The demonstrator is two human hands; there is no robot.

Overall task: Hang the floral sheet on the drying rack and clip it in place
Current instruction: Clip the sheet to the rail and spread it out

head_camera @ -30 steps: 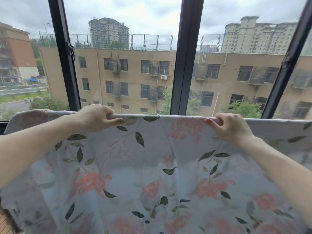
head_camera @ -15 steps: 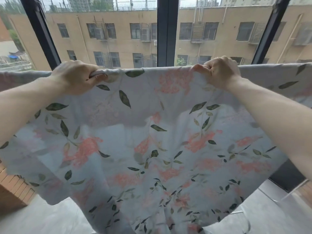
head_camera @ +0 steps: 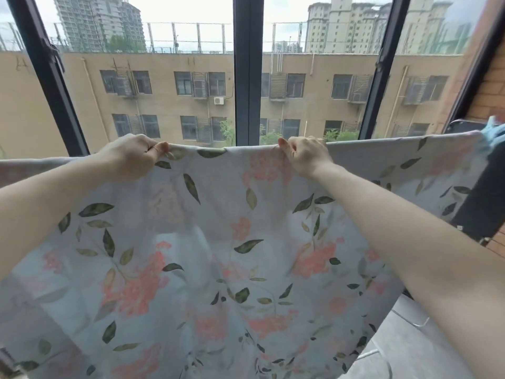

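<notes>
The floral sheet (head_camera: 246, 242), pale grey with pink flowers and dark green leaves, hangs spread across the view, its top fold draped over a rack bar that the cloth hides. My left hand (head_camera: 131, 157) pinches the top fold left of centre. My right hand (head_camera: 306, 157) pinches the same fold right of centre. A light blue clip (head_camera: 496, 134) sits on the sheet's top edge at the far right.
Dark window frames (head_camera: 247, 77) stand just behind the sheet, with a tan building outside. A brick wall (head_camera: 489, 86) closes the right side. A dark panel (head_camera: 483, 198) hangs below the clip. Grey floor (head_camera: 410, 348) shows at lower right.
Both hands went from lying over the top fold to pinching it. The view dipped down, then lifted and turned right, bringing the blue clip at the far right into sight.
</notes>
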